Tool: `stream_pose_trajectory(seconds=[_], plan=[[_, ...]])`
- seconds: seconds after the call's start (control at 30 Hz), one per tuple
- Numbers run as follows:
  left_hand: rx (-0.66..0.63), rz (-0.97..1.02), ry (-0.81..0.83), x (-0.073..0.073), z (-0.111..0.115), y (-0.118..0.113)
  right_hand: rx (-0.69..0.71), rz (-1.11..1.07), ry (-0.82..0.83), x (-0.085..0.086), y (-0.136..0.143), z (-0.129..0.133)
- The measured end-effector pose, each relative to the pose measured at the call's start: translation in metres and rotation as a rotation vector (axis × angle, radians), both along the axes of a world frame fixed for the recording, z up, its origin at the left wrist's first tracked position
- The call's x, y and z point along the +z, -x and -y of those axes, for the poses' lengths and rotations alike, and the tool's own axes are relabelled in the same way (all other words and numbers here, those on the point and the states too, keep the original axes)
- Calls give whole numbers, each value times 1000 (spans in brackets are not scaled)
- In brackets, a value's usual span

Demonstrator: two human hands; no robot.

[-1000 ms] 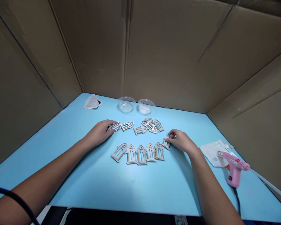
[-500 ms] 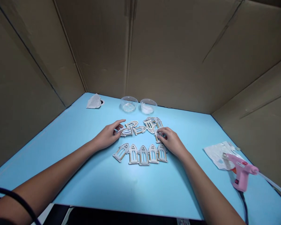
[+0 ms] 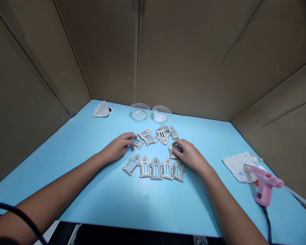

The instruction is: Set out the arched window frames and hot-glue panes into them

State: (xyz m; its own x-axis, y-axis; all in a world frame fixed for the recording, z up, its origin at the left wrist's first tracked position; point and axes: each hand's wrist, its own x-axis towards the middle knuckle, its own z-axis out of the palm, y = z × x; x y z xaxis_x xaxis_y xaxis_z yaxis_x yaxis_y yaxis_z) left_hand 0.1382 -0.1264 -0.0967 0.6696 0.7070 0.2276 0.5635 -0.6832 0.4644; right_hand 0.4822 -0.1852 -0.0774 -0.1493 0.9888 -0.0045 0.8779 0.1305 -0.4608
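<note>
Several small arched window-shaped pieces lie on the light blue table. A row of them stretches across the middle, with one upright-facing piece at its centre and a tilted piece at its left end. Behind the row are loose pieces, some overlapping, among them a dark-patterned one. My left hand has its curled fingers on a piece at the left of the loose group. With thumb and fingertips, my right hand grips another piece just behind the row's right end.
Two clear plastic bowls stand at the back edge. Torn paper lies at the back left. On the right, a pink glue gun rests by a white packet. Cardboard walls surround the table.
The piece under my left hand has turned and shifted. My right hand and its piece have moved slightly towards me, and the row's right-end piece has shifted a little right.
</note>
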Motion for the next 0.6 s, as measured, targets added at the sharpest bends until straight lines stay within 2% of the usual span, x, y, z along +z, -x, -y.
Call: stream_pose_trajectory(seconds=[0.13,0.27,0.37,0.47,0.6], plan=[[58,-5,-30,6,5,-4,-45,62,-5,4,1,3],[82,-87,-24,12,20,-13,47,73,-129,3,12,5],[70,-132,40,13,28,-19,111,112,-195,-5,26,4],[83,-89,110,13,29,-22,69,161,-163,-18,38,-2],[34,-51,108,12,28,-24,17,63,-208,-32,39,-12]])
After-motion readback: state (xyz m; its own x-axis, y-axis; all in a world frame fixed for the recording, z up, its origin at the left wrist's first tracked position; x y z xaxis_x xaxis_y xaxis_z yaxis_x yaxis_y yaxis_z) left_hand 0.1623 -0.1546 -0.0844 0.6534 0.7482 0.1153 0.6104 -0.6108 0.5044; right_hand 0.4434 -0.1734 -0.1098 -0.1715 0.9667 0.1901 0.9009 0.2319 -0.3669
